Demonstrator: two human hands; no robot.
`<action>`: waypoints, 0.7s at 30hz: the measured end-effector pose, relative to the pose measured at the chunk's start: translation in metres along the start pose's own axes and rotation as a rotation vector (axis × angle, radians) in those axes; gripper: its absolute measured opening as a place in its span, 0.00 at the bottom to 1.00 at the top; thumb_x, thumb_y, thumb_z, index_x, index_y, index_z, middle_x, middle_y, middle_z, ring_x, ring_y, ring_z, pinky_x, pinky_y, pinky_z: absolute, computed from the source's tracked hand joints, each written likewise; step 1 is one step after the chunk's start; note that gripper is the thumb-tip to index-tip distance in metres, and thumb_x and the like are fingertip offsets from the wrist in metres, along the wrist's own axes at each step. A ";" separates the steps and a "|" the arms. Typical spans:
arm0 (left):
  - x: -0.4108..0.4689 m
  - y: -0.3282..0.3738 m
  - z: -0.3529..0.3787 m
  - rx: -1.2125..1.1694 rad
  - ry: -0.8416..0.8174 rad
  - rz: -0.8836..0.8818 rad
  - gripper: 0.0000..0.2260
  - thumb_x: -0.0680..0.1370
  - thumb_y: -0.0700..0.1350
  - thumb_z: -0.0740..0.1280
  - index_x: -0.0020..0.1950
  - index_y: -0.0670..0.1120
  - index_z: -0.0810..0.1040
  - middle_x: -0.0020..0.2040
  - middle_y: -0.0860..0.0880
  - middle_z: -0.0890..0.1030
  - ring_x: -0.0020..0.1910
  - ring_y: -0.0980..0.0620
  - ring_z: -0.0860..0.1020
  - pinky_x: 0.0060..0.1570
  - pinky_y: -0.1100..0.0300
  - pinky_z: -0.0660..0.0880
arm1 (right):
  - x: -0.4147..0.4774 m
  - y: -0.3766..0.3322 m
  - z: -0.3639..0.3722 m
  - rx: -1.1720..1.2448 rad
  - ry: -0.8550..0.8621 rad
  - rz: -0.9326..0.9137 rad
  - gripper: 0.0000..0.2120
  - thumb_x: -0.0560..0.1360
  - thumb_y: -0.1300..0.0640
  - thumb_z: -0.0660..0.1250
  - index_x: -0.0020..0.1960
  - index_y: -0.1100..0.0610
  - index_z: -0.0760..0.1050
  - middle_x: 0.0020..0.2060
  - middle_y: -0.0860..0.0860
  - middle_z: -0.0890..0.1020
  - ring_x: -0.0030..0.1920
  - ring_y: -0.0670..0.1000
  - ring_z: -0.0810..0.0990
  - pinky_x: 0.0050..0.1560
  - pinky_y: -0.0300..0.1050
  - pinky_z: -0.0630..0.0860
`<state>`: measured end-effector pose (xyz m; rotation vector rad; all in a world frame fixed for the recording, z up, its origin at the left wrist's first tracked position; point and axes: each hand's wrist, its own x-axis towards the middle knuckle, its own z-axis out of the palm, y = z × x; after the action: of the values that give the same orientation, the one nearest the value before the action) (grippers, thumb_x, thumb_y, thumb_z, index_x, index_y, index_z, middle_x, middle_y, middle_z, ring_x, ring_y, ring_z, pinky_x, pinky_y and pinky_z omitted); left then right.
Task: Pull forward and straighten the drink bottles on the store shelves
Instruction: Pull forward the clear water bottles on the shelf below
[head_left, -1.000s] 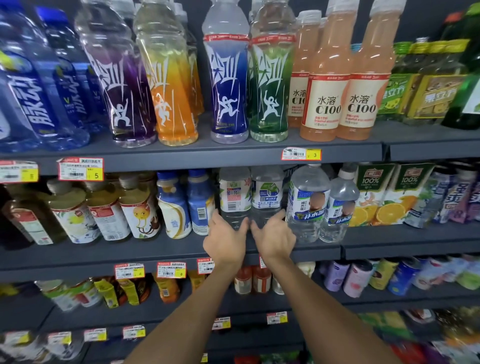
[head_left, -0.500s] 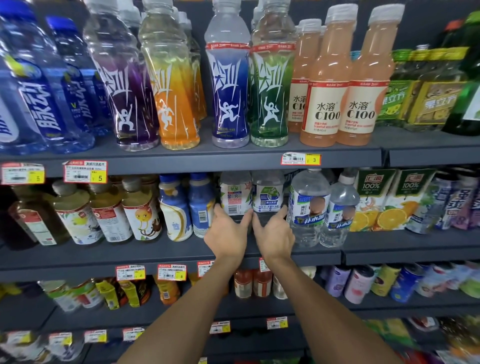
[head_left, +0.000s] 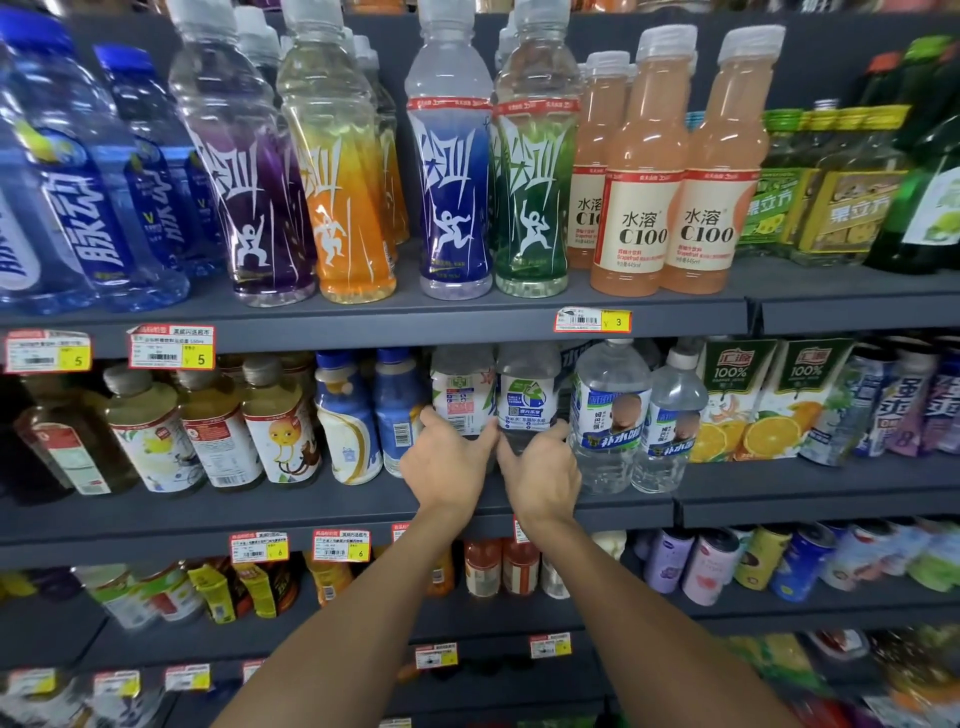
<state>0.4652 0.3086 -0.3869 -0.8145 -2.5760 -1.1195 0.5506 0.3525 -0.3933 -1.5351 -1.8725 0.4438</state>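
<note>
Barely shifted since a second ago: still at the same pair of clear bottles on the middle shelf (head_left: 260, 512), but wrapped a little higher, with fingertips now up at the label edges instead of just below them. Gripping the white-labelled bottle (head_left: 460, 384) with the left hand (head_left: 447, 467), fingers curled round its lower body; gripping the green-and-white-labelled bottle (head_left: 527, 387) with the right hand (head_left: 540, 473) in the same curl, knuckles side by side. Held upright near the front lip, between squat blue-capped bottles (head_left: 345, 426) in glossy white wraps and a rounder clear water bottle (head_left: 608, 415) with a blue label. Thin see-through plastic, smooth-shouldered, banded with film labels in small print. Matte dark grey along the shelf edge, dotted with red-and-yellow paper price tags (head_left: 258, 546). Overhead, tall waisted bottles (head_left: 449, 208) of tinted drink under pale ribbed caps
</note>
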 end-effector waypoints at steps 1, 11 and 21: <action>-0.001 -0.002 -0.002 0.003 0.001 -0.003 0.30 0.70 0.69 0.68 0.51 0.43 0.69 0.42 0.45 0.82 0.40 0.42 0.82 0.37 0.53 0.75 | -0.002 0.001 -0.001 0.001 0.000 -0.003 0.35 0.76 0.36 0.66 0.65 0.65 0.64 0.46 0.59 0.84 0.48 0.60 0.84 0.44 0.48 0.76; -0.012 -0.014 -0.017 0.012 0.032 0.002 0.32 0.69 0.72 0.67 0.56 0.46 0.72 0.38 0.49 0.82 0.39 0.45 0.83 0.35 0.55 0.76 | -0.005 0.004 -0.008 -0.001 0.041 -0.008 0.36 0.74 0.34 0.65 0.65 0.63 0.65 0.45 0.58 0.84 0.47 0.60 0.84 0.40 0.48 0.72; -0.019 -0.026 -0.030 0.033 0.039 0.042 0.37 0.67 0.79 0.60 0.58 0.49 0.73 0.38 0.52 0.83 0.39 0.49 0.83 0.36 0.56 0.75 | 0.005 0.002 0.005 -0.034 0.008 0.023 0.35 0.71 0.31 0.67 0.60 0.60 0.68 0.47 0.57 0.84 0.48 0.59 0.84 0.43 0.49 0.74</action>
<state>0.4653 0.2645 -0.3892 -0.8264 -2.5270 -1.0673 0.5484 0.3580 -0.3967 -1.5801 -1.8671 0.4180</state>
